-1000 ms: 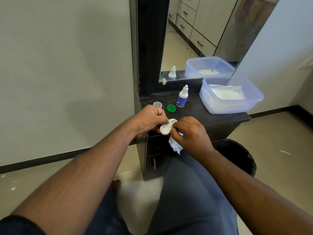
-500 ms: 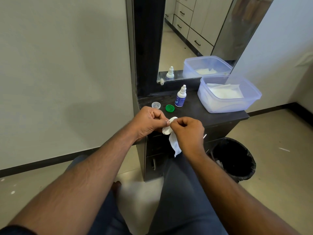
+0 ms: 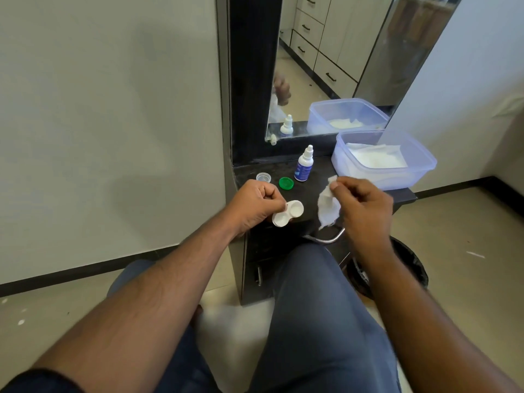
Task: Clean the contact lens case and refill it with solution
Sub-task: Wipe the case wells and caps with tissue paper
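Observation:
My left hand (image 3: 256, 204) pinches the white two-well contact lens case (image 3: 287, 213) by its edge, above the front of the dark counter (image 3: 314, 188); both wells face up with no caps on. Off to the right, my right hand (image 3: 360, 202) pinches a crumpled white tissue (image 3: 327, 207) that hangs down, apart from the case. The solution bottle (image 3: 304, 165), white with a blue label, stands upright behind them. A green cap (image 3: 286, 183) and a clear cap (image 3: 263, 177) lie on the counter beside my left hand.
A translucent blue tub (image 3: 385, 165) holding white tissues stands at the counter's right. A mirror (image 3: 331, 66) rises behind. A black waste bin (image 3: 408, 268) sits on the floor below right, and a metal handle (image 3: 326, 238) juts from the cabinet front.
My right hand has pulled the tissue out of the case and moved right and up. The case stays in my left hand, now fully visible.

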`<state>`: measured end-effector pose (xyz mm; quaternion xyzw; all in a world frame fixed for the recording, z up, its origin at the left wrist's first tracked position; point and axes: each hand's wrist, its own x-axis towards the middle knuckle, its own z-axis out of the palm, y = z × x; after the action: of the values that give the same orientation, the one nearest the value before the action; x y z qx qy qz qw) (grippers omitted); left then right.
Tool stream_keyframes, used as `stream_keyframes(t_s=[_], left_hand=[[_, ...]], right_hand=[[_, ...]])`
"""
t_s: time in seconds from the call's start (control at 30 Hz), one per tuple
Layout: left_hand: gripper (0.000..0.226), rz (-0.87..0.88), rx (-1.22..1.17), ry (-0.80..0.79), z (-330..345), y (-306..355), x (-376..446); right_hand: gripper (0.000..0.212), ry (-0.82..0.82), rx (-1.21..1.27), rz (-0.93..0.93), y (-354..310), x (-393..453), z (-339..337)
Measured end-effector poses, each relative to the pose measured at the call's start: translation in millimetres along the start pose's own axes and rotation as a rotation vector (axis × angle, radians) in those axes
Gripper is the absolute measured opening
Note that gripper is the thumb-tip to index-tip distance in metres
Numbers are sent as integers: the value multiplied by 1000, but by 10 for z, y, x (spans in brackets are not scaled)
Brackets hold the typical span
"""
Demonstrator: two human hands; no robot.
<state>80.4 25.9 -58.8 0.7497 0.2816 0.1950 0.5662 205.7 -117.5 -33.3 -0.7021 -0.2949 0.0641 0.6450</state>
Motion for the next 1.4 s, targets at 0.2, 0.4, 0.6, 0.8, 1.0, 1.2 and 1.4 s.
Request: stream_keyframes(t_s=[0.2,0.4,0.6,0.8,1.0,1.2,1.4], left_hand=[[8,-13,3,-72,-26,40,-4],[7,-11,77,-99,-34,79,0],[9,-31,86,-86,-16,77,8],[6,-34,80,-41,26,82,30],[7,-32,28,52,67,-5,34],[16,-74,-155,207,65,-53,32],[12,-173,-171,90,-4,-18,73]], right_hand=[[15,-762,-788,-1005,-7,375,12],[17,-1019,-887,-1037,-147,475,163],[19,-1069,-1006,-732,-209,463,277],[8,-1053,-982,-508,-176,466,288],[15,-745,-658,-118,-9,328,236],[17,-406,-2,376,210,52,159],[14,-551,-291,-185,132,174,-33]])
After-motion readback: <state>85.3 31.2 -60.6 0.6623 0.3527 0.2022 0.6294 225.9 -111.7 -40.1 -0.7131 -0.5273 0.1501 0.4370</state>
